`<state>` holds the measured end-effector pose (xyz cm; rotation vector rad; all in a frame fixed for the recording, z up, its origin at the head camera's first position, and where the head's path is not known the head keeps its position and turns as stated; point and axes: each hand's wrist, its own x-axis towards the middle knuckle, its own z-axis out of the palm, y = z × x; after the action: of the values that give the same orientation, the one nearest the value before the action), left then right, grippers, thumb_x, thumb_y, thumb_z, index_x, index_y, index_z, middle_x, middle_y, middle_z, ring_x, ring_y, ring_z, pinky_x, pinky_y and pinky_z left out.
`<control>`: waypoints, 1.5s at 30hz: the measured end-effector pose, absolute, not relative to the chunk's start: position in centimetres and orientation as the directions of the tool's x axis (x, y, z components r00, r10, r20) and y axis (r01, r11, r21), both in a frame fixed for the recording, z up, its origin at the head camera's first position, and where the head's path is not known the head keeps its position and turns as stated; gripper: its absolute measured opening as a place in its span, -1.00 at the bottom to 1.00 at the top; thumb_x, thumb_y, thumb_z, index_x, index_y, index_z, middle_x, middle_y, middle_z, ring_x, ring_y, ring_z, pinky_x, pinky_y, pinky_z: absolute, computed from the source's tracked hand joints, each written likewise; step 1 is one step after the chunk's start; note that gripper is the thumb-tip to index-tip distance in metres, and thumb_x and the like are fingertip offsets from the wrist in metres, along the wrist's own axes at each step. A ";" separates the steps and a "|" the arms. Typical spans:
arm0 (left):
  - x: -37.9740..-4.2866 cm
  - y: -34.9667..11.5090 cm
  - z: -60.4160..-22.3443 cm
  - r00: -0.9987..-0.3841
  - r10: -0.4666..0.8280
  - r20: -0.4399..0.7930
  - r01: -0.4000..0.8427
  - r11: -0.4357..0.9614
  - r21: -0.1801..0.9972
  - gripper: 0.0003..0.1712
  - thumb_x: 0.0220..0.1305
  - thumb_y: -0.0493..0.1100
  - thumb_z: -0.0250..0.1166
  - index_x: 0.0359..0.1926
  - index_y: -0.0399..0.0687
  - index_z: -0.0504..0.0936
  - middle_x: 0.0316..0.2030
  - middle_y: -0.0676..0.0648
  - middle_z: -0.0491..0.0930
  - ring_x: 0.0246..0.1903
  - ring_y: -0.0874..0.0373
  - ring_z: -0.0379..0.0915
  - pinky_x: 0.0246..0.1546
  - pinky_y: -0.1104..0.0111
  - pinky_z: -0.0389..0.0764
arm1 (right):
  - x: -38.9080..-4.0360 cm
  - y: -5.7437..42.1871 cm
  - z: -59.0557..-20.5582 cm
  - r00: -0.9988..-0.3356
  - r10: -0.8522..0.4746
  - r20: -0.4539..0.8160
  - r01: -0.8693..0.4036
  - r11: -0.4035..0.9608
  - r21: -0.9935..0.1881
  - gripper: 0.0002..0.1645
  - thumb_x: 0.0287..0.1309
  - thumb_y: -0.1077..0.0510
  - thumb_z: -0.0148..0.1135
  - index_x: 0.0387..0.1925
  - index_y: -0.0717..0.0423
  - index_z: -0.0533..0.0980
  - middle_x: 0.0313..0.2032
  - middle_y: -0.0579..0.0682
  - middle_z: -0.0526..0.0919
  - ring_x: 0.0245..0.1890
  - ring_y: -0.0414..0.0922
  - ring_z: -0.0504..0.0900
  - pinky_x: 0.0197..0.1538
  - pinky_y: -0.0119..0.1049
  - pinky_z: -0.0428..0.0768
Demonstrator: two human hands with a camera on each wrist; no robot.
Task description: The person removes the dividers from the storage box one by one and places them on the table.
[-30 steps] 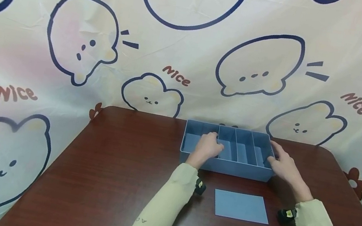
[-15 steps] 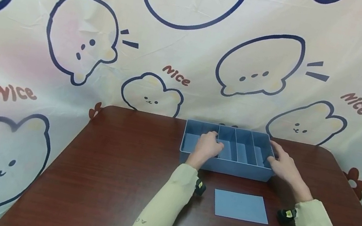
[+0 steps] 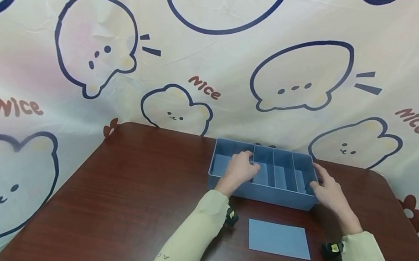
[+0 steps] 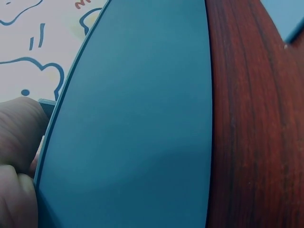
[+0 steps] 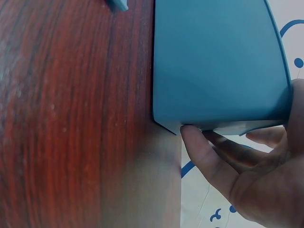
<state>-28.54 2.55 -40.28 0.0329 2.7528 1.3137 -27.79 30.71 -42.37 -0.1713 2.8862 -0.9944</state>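
A long blue divided box [image 3: 273, 195] stands toward the back of the table, its open compartments facing up. Reaching over its front wall, my left hand [image 3: 239, 170] pinches a thin upright divider [image 4: 46, 105] beside the wide left compartment. My right hand [image 3: 330, 192] grips the box's right end, with the thumb at the rim and fingers against the outside of the end wall, as the right wrist view shows. Part of the divider is hidden behind the left hand. A flat, light blue rectangular panel [image 3: 279, 239] lies on the table in front of the box.
The dark brown wooden table [image 3: 129, 209] ends just behind the box, where a patterned cloth backdrop [image 3: 205, 56] hangs. Two more upright dividers split the right part of the box. Dark cameras [image 3: 231, 216] are strapped at both wrists.
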 end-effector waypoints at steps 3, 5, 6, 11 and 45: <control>-28.4 2.5 -40.3 -0.997 0.058 -0.053 -0.004 0.630 0.777 -0.38 0.36 -0.06 0.16 0.41 -0.03 0.34 -0.76 0.00 0.47 -0.83 0.18 0.27 -0.65 0.35 0.39 | -27.8 30.7 -42.4 -0.990 -0.135 -0.044 -0.079 0.784 -0.616 -0.21 0.40 0.15 -0.19 0.55 0.09 -0.18 0.45 0.44 0.04 0.23 0.47 0.34 0.00 0.25 0.57; -28.4 2.4 -40.3 -0.998 0.056 -0.037 0.006 0.629 0.777 -0.38 0.35 -0.07 0.16 0.40 -0.04 0.35 -0.76 0.00 0.48 -0.83 0.18 0.28 -0.65 0.35 0.39 | -27.8 30.7 -42.4 -0.990 -0.135 -0.043 -0.081 0.783 -0.617 -0.21 0.40 0.15 -0.18 0.55 0.09 -0.17 0.44 0.45 0.04 0.22 0.47 0.34 -0.01 0.25 0.57; -28.4 2.4 -40.4 -0.998 0.058 -0.031 0.012 0.629 0.777 -0.38 0.35 -0.07 0.16 0.40 -0.04 0.35 -0.76 0.00 0.47 -0.83 0.17 0.28 -0.66 0.35 0.39 | -27.8 30.7 -42.4 -0.990 -0.135 -0.041 -0.082 0.782 -0.618 -0.22 0.40 0.15 -0.19 0.55 0.09 -0.17 0.44 0.45 0.04 0.22 0.47 0.35 -0.01 0.24 0.58; -28.5 2.4 -40.4 -0.998 0.063 -0.022 0.023 0.631 0.775 -0.39 0.35 -0.07 0.15 0.40 -0.03 0.36 -0.77 0.01 0.43 -0.85 0.18 0.23 -0.70 0.37 0.35 | -27.8 30.8 -42.5 -0.989 -0.141 -0.034 -0.090 0.778 -0.622 -0.22 0.40 0.16 -0.19 0.55 0.10 -0.17 0.44 0.46 0.04 0.20 0.48 0.37 -0.09 0.15 0.64; -28.2 2.4 -40.5 -0.994 0.056 0.093 0.108 0.606 0.788 -0.45 0.34 -0.07 0.13 0.33 -0.06 0.44 -0.73 0.03 0.48 -0.82 0.19 0.27 -0.74 0.39 0.28 | -27.7 30.9 -42.3 -0.989 -0.142 -0.033 -0.091 0.779 -0.620 -0.22 0.40 0.15 -0.17 0.55 0.10 -0.16 0.43 0.46 0.05 0.14 0.43 0.43 -0.15 0.07 0.66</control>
<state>-28.18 2.42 -40.47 0.1463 2.8674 1.4136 -27.71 30.91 -42.27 -0.1897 2.8891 -1.0002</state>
